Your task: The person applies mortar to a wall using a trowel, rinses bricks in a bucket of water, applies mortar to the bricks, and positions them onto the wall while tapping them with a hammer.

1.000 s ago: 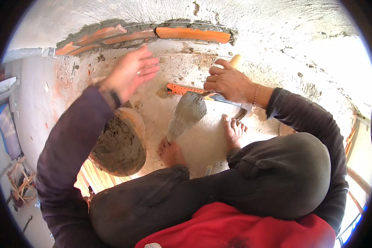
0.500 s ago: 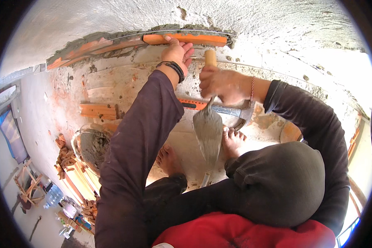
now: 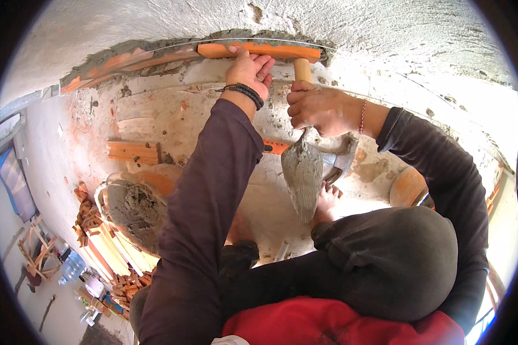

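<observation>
A narrow orange clay tile (image 3: 253, 51) is set in wet grey mortar along the foot of the rough wall, beside a taut pale string. My left hand (image 3: 248, 73) is palm up below it, thumb against the tile's front face and the other fingers loosely stretched out. In my right hand (image 3: 322, 109) is a mortar-coated trowel (image 3: 303, 178), blade pointing back toward me. Its wooden handle's butt end is up at the tile's lower edge near the right end; whether they touch I cannot tell. A hammer (image 3: 345, 154) lies partly hidden behind the trowel.
More mortar-smeared tiles (image 3: 118, 66) continue leftward along the wall. A bucket of mortar (image 3: 135, 210) stands left of my left arm, near a loose tile piece (image 3: 133, 152). Stacked tile strips (image 3: 106, 247) lie farther left. My bare foot (image 3: 328, 201) is beside the trowel blade.
My right hand and the trowel have moved slightly right and up, bringing the handle's butt to the tile's edge. My left hand keeps its thumb on the tile. The view has shifted a little.
</observation>
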Demonstrator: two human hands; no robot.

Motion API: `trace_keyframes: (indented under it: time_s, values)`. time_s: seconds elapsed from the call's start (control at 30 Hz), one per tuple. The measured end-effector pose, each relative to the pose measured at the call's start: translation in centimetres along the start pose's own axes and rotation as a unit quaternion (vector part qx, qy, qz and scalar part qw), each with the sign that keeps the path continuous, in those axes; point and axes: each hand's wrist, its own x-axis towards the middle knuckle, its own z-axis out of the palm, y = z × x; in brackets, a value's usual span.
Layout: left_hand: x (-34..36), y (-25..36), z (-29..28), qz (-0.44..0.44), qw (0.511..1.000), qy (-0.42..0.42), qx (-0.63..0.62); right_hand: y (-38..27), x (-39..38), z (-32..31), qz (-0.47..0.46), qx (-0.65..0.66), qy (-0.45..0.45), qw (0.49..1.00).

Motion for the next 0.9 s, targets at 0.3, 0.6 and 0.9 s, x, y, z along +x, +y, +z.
trace_keyframes:
  time_s: [0.3,0.6,0.9]
  values:
    - [0.0,-0.3,0.0,-0.002,0.999,0.014,-0.039,-0.9,-0.9,1.0,-0.012,0.035,0.014,0.999]
    - [-0.1,-0.6,0.1,0.011,0.998,0.005,-0.053,-0.3,-0.8,-0.1,0.023,0.010,-0.019,1.000]
    - [-0.1,-0.6,-0.4,0.030,0.999,0.013,-0.016,-0.3,-0.4,-0.5,0.030,0.038,-0.010,0.999]
